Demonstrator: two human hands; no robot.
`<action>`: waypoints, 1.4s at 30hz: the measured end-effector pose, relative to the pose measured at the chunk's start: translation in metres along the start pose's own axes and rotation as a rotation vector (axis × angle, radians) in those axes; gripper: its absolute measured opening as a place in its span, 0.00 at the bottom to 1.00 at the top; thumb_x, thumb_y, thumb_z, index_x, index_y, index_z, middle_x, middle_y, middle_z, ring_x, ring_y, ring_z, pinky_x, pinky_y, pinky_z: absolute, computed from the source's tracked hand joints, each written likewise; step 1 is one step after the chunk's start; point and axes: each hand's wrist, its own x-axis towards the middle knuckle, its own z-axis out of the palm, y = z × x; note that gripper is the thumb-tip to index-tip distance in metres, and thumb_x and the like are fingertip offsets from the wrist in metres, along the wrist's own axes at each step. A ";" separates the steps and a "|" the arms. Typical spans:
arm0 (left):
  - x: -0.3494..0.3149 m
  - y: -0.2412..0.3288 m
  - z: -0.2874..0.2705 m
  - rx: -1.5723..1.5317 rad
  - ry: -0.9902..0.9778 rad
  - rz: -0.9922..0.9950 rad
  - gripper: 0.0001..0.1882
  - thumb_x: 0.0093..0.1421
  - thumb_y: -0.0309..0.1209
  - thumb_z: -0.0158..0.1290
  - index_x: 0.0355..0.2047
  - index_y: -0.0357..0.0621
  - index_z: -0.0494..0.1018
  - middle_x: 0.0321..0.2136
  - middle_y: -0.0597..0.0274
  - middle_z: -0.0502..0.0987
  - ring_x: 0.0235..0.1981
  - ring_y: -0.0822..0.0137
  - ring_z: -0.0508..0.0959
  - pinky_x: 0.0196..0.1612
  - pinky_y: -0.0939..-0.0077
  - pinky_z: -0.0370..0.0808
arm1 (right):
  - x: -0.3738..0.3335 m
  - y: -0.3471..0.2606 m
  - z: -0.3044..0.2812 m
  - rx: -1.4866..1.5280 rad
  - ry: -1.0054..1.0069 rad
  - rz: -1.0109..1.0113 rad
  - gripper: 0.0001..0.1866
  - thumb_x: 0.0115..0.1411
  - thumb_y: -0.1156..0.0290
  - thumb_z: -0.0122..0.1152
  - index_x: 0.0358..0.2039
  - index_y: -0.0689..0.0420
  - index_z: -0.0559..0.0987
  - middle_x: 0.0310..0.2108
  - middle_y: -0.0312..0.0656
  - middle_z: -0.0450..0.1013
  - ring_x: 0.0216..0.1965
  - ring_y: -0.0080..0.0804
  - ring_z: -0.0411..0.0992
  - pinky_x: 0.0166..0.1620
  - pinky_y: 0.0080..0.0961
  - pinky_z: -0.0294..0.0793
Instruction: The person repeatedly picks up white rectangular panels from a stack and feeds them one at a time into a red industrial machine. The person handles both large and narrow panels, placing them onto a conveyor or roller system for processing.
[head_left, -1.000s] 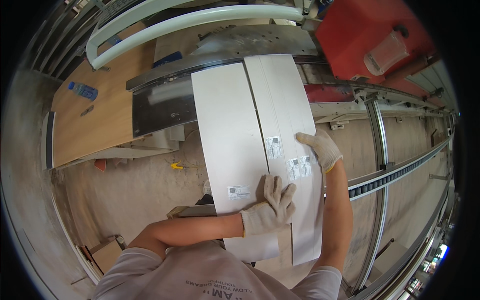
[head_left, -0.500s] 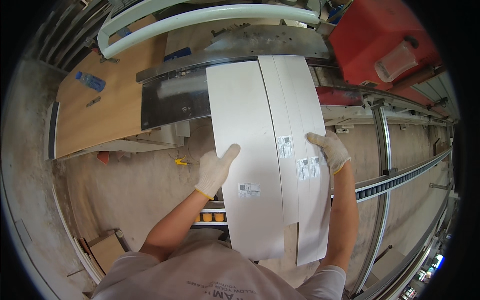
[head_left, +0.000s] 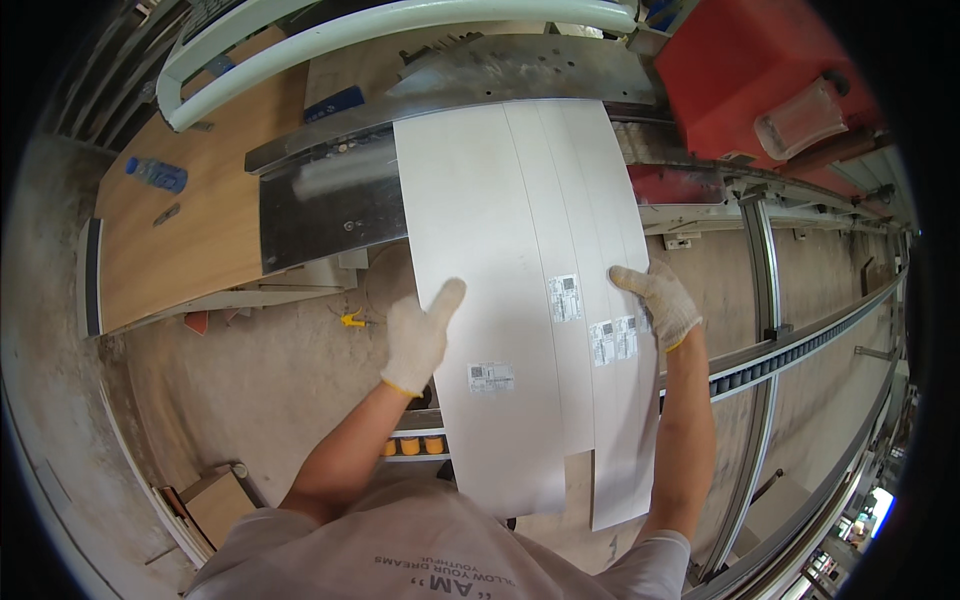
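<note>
Several long white panels lie edge to edge: a wide panel (head_left: pixel 485 240) at the left and narrower white strips (head_left: pixel 590 230) at the right. Their far ends rest on the dark metal machine bed (head_left: pixel 330 205), and their near ends reach toward my body. Printed labels (head_left: pixel 565 298) are stuck on them. My gloved left hand (head_left: pixel 418 330) grips the wide panel's left edge, thumb lying on top. On the opposite side, my gloved right hand (head_left: pixel 662 305) clasps the outermost strip's right edge, its thumb also on top. The fingers under the panels are hidden.
A wooden table (head_left: pixel 200 240) at the left carries a blue-capped bottle (head_left: pixel 157 175). A pale rail (head_left: pixel 400 22) arches over the far side, with a red machine housing (head_left: pixel 755 75) at the far right. A roller track (head_left: pixel 800 350) runs rightward. Beneath is a yellow air gun (head_left: pixel 353 319).
The gap between the wide panel and the strips beside it has closed, and their far ends now line up more evenly. Both hands keep their hold. The view has shifted slightly.
</note>
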 end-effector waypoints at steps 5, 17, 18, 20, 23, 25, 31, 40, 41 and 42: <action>0.004 0.006 0.007 -0.064 0.011 -0.010 0.28 0.69 0.46 0.61 0.43 0.23 0.83 0.34 0.56 0.86 0.35 0.71 0.80 0.42 0.69 0.77 | 0.004 0.002 -0.008 -0.080 0.089 0.038 0.34 0.56 0.63 0.80 0.56 0.74 0.80 0.43 0.54 0.85 0.37 0.37 0.84 0.41 0.32 0.84; 0.040 0.013 0.013 -0.011 0.046 0.036 0.32 0.67 0.51 0.62 0.41 0.23 0.82 0.34 0.44 0.87 0.36 0.61 0.84 0.46 0.62 0.77 | -0.001 -0.009 -0.010 -0.013 0.096 0.011 0.34 0.58 0.60 0.79 0.54 0.77 0.80 0.40 0.54 0.84 0.36 0.36 0.83 0.39 0.31 0.84; 0.039 0.014 0.016 -0.025 0.039 0.022 0.32 0.67 0.51 0.63 0.41 0.23 0.82 0.34 0.44 0.87 0.36 0.61 0.84 0.46 0.62 0.77 | -0.002 -0.010 -0.012 -0.060 0.115 0.020 0.34 0.58 0.61 0.79 0.54 0.77 0.79 0.40 0.54 0.84 0.36 0.36 0.83 0.39 0.31 0.84; 0.038 0.018 0.021 0.017 0.050 0.000 0.31 0.68 0.50 0.63 0.40 0.22 0.82 0.33 0.45 0.87 0.37 0.61 0.84 0.46 0.62 0.77 | -0.001 -0.013 -0.014 -0.077 0.196 0.029 0.34 0.58 0.61 0.79 0.55 0.75 0.80 0.40 0.52 0.84 0.36 0.35 0.83 0.40 0.31 0.83; 0.034 0.029 0.029 -0.035 0.041 0.031 0.29 0.69 0.47 0.63 0.39 0.21 0.82 0.32 0.45 0.86 0.37 0.63 0.83 0.46 0.63 0.77 | -0.001 -0.019 -0.020 -0.052 0.177 0.031 0.35 0.57 0.60 0.80 0.56 0.74 0.79 0.40 0.51 0.84 0.35 0.35 0.83 0.41 0.30 0.83; 0.034 0.037 0.036 -0.088 0.035 0.072 0.28 0.69 0.45 0.63 0.39 0.22 0.81 0.32 0.46 0.86 0.36 0.65 0.82 0.45 0.63 0.77 | -0.001 -0.022 -0.025 -0.024 0.187 0.013 0.36 0.56 0.60 0.81 0.55 0.75 0.79 0.40 0.52 0.84 0.36 0.35 0.83 0.41 0.31 0.83; 0.034 0.044 0.035 -0.042 0.030 0.050 0.24 0.70 0.43 0.62 0.37 0.24 0.80 0.30 0.55 0.83 0.32 0.70 0.76 0.40 0.64 0.74 | -0.003 -0.028 -0.032 -0.074 0.214 0.032 0.36 0.56 0.60 0.82 0.54 0.76 0.79 0.40 0.53 0.84 0.37 0.35 0.83 0.43 0.33 0.84; 0.042 0.039 0.047 -0.132 0.050 0.162 0.24 0.71 0.43 0.61 0.42 0.25 0.80 0.35 0.55 0.85 0.36 0.66 0.79 0.45 0.65 0.76 | 0.005 -0.019 -0.040 -0.057 0.218 -0.010 0.35 0.56 0.57 0.82 0.52 0.75 0.81 0.37 0.54 0.84 0.33 0.36 0.84 0.39 0.32 0.84; 0.042 0.039 0.049 -0.171 0.100 0.230 0.25 0.71 0.44 0.60 0.43 0.25 0.80 0.37 0.54 0.86 0.38 0.65 0.80 0.47 0.66 0.76 | 0.006 -0.019 -0.040 -0.065 0.225 -0.018 0.35 0.56 0.56 0.82 0.52 0.75 0.81 0.37 0.55 0.84 0.33 0.36 0.84 0.38 0.32 0.84; 0.042 0.041 0.052 -0.194 0.124 0.290 0.25 0.71 0.44 0.60 0.44 0.25 0.80 0.39 0.53 0.86 0.40 0.64 0.81 0.49 0.66 0.76 | 0.005 -0.021 -0.041 -0.083 0.212 -0.021 0.36 0.56 0.56 0.81 0.52 0.75 0.81 0.37 0.55 0.84 0.33 0.36 0.84 0.38 0.32 0.84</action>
